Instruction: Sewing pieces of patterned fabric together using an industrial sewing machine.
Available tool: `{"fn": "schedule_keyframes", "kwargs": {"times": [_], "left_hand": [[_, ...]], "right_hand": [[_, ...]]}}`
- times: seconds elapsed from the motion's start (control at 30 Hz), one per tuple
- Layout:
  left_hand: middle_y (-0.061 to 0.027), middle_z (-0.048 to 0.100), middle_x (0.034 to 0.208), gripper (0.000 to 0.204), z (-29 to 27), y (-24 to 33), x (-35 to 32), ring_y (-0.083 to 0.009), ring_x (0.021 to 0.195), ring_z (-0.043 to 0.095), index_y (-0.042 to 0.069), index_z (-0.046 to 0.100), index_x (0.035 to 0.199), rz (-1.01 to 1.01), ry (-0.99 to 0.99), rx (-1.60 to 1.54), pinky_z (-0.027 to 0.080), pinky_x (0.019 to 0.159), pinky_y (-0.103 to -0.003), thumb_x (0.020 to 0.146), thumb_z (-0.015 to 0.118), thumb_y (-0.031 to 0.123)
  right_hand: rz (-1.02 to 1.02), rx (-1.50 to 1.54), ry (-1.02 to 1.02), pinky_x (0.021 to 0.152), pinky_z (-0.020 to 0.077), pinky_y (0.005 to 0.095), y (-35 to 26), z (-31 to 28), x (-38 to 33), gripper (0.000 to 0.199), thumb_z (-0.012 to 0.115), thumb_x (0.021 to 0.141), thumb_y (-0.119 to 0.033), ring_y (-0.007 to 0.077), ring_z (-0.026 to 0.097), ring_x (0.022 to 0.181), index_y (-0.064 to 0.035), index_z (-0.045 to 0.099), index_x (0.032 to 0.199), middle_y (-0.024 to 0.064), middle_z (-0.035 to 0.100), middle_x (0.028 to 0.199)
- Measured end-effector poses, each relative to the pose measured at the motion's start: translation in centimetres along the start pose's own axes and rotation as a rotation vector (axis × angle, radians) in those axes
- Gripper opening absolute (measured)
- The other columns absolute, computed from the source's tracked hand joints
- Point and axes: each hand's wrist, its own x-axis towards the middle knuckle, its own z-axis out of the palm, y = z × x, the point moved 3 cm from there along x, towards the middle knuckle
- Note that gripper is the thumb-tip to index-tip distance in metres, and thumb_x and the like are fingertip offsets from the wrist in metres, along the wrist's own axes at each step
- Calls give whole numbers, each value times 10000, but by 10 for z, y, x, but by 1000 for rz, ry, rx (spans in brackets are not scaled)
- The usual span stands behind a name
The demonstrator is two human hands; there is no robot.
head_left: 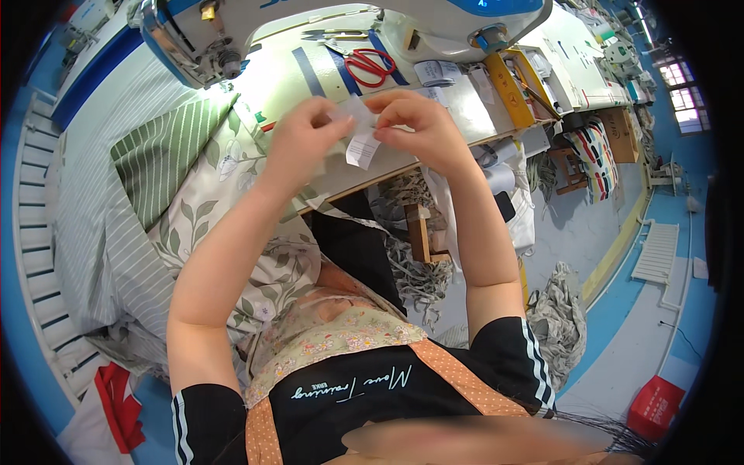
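Observation:
Above the front edge of the sewing table, my two hands hold a small white label between them. My left hand is closed in a pinch at the label's upper left. From the other side, the thumb and fingers of my right hand pinch its right edge. The label hangs down between the hands, with small print on its lower part. White fabric with a grey-green leaf pattern lies left of my left forearm and over my lap. A green striped piece is folded over it.
A white-and-blue sewing machine spans the table beyond my hands. Red-handled scissors and dark metal snips lie under its arm. To the right stands a yellow box. Fabric scraps are heaped on the floor.

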Motion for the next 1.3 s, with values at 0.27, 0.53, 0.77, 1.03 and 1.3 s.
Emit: {"fn": "schedule_keyframes", "kwargs": {"times": [0.27, 0.53, 0.77, 1.03, 1.3], "left_hand": [[-14, 651, 971, 115, 8, -4, -52, -106, 890, 613, 34, 634, 998, -85, 167, -1130, 470, 807, -248, 959, 661, 138], [-43, 628, 1022, 94, -26, -15, -87, -115, 929, 616, -4, 611, 1034, 377, 292, -604, 490, 842, -262, 941, 627, -6], [-50, 626, 1008, 150, -32, -27, -116, -115, 911, 604, -10, 625, 1058, 307, 207, -632, 493, 807, -256, 911, 637, -42], [-45, 644, 998, 59, -35, -39, -136, -99, 867, 593, -2, 652, 964, 301, 383, -586, 488, 769, -243, 912, 679, -4], [-46, 655, 995, 64, -35, -48, -142, -78, 838, 572, 10, 637, 891, 260, 421, -694, 471, 737, -225, 911, 697, 18]], "right_hand": [[-12, 617, 341, 825, 509, 268, -5, 67, -26, 78, 692, 829, 40, 146, 638, 933, 47, 655, 897, 110, 674, 1067], [-72, 312, 201, 725, 495, 224, -25, 72, -33, 73, 648, 841, 92, 96, 611, 821, 42, 634, 892, 66, 671, 963], [-26, 370, 249, 725, 491, 220, -42, 101, -41, 68, 634, 851, 96, 90, 602, 815, 37, 619, 880, 62, 668, 961], [-89, 383, 346, 747, 488, 214, -45, 128, -49, 79, 631, 852, 106, 89, 600, 831, 30, 622, 870, 64, 664, 972], [-58, 477, 377, 749, 489, 224, -43, 141, -55, 97, 652, 835, 108, 97, 604, 836, 18, 623, 854, 71, 663, 980]]}}
